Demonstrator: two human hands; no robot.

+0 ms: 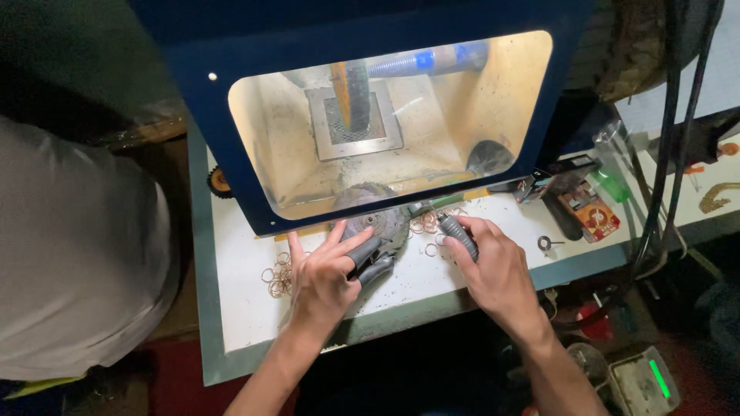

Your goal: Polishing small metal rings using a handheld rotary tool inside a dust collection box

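My left hand (327, 273) rests on the white bench top (239, 308), fingers spread, with dark rubber covers on the thumb and forefinger touching a grey cloth pad (385, 223) under the hood. My right hand (493, 266) lies to the right of it, a dark rubber cover on its forefinger, near small thin metal rings (426, 227). A loose pile of such rings (279, 276) lies left of my left hand. Neither hand grips anything that I can see.
A blue hood with a lit clear window (385, 115) stands over the bench; a buffing wheel (351, 92) and a blue-banded tube (424, 60) show inside. A person in a grey shirt (77, 254) stands at left. Tools and cables (586, 208) lie at right, with a small scale (644, 381) below.
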